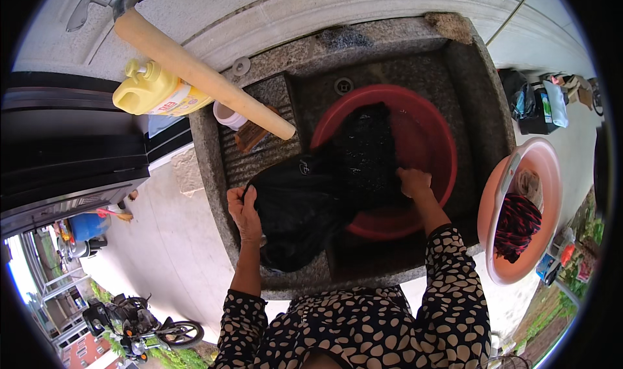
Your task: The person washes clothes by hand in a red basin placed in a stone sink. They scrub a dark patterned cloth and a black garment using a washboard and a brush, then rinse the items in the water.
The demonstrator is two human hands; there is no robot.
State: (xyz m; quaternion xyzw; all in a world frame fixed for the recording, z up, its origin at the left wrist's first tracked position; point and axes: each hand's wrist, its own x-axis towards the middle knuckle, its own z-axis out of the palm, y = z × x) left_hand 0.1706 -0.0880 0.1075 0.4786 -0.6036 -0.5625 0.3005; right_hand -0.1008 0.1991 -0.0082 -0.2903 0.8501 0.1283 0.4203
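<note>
Spotted sleeves (454,291) come up from the lower edge, nearest the lens, over a stone sink (483,103) that fills the middle of the view. Its left part is a ribbed washboard (259,155); its right part is a deeper trough with a drain (343,85) near the back wall.

Inside the trough sits a red basin (431,142). A black garment (305,207) lies draped from the basin over its left rim and across the washboard's front half, reaching toward the sink's front edge. The left hand (243,210) is clenched on the garment's left edge, at the washboard's left side. The right hand (414,182) is closed on the garment inside the basin, near its front rim.

A wooden pole (207,77) slants in from the upper left, its end resting over the washboard's back. Beside it, off the sink's back-left corner, stands a yellow jug (156,90), and a small white cup (228,116) sits at the washboard's back edge.

Off the sink's right side is a pink basin (542,155) holding striped cloth (516,223).
</note>
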